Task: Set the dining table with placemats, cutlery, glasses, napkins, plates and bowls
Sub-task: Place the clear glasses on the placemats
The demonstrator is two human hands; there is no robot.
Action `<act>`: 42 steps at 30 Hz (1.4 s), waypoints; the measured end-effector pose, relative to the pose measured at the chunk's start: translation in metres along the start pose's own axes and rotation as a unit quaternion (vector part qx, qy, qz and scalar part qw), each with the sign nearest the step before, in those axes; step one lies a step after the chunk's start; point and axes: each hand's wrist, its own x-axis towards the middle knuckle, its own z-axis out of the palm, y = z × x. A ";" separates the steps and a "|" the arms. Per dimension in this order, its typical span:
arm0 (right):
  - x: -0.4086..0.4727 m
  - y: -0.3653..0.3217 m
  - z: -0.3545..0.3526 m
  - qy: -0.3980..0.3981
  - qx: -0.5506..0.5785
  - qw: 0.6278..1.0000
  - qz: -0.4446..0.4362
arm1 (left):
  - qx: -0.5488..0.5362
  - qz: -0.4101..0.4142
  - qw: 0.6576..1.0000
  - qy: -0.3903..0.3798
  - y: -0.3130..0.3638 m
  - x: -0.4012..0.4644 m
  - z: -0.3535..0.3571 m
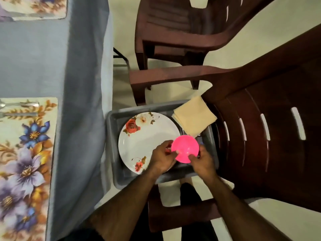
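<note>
While both thumbs press its near rim, the pink bowl [185, 148] sits pinched between the left hand [162, 158] and right hand [202, 160], their other fingers curled underneath, hidden. It hovers over the grey tub [111, 136], above the floral plate [144, 136], beside folded napkins [194, 117]; what lies beneath the bowl is blurred.

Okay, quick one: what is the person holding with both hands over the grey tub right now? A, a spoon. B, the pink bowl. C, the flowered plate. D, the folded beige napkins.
B: the left hand and right hand both grip the pink bowl above the grey tub, while the flowered plate and beige napkins lie untouched.
</note>
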 end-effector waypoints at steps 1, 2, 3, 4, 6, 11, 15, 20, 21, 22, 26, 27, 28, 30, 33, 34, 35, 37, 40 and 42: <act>-0.006 -0.003 0.013 -0.034 -0.008 0.999 -0.001 | 0.005 -0.007 1.000 0.011 -0.013 -0.006 -0.011; -0.007 -0.003 0.027 -0.068 -0.011 0.998 -0.003 | 0.007 -0.017 1.000 0.022 -0.026 -0.011 -0.022; -0.009 -0.004 0.040 -0.098 -0.022 0.995 -0.007 | 0.006 -0.024 0.999 0.031 -0.040 -0.015 -0.032; -0.010 -0.005 0.051 -0.116 -0.036 0.992 -0.018 | 0.007 -0.032 0.999 0.036 -0.049 -0.019 -0.040; -0.009 -0.009 0.065 -0.133 -0.067 0.989 -0.024 | 0.016 -0.037 0.998 0.039 -0.065 -0.020 -0.052; 0.002 -0.006 0.059 -0.184 -0.030 0.982 0.007 | -0.019 -0.075 0.995 0.065 -0.065 -0.014 -0.067; 0.028 -0.011 0.021 -0.074 0.056 0.994 0.054 | 0.090 -0.019 0.982 0.167 -0.028 0.003 -0.072; 0.089 -0.027 -0.014 0.024 0.199 0.968 0.153 | 0.110 -0.003 0.990 0.086 0.032 0.087 -0.054; 0.102 -0.030 -0.016 0.033 0.212 0.963 0.166 | 0.075 -0.030 0.995 0.057 0.044 0.105 -0.047; 0.114 -0.030 -0.017 0.046 0.212 0.961 0.174 | 0.043 -0.049 0.997 0.034 0.052 0.124 -0.039; 0.139 -0.022 -0.006 0.107 0.196 0.960 0.170 | -0.051 -0.083 0.995 0.015 0.068 0.169 -0.009; 0.141 -0.018 -0.002 0.117 0.192 0.960 0.169 | -0.055 -0.092 0.994 0.030 0.067 0.174 -0.002; 0.141 -0.016 0.001 0.127 0.194 0.959 0.161 | -0.051 -0.095 0.993 0.047 0.066 0.176 0.003; 0.140 -0.016 0.006 0.138 0.206 0.958 0.146 | -0.045 -0.102 0.991 0.075 0.060 0.179 0.011; 0.133 -0.022 0.012 0.135 0.217 0.960 0.119 | -0.086 -0.104 0.988 0.078 0.055 0.173 0.008; 0.129 -0.026 0.015 0.130 0.216 0.962 0.104 | -0.099 -0.099 0.987 0.077 0.054 0.168 0.003; 0.124 -0.031 0.018 0.121 0.205 0.967 0.088 | -0.110 -0.090 0.987 0.078 0.052 0.162 -0.005; 0.112 -0.043 0.030 0.084 0.162 0.981 0.058 | -0.109 -0.076 0.987 0.091 0.050 0.141 -0.027; 0.095 -0.063 0.056 -0.003 0.093 0.996 0.018 | -0.094 -0.099 0.981 0.138 0.028 0.106 -0.070; 0.085 -0.077 0.074 -0.076 0.068 0.995 -0.007 | -0.091 -0.135 0.972 0.171 0.003 0.087 -0.100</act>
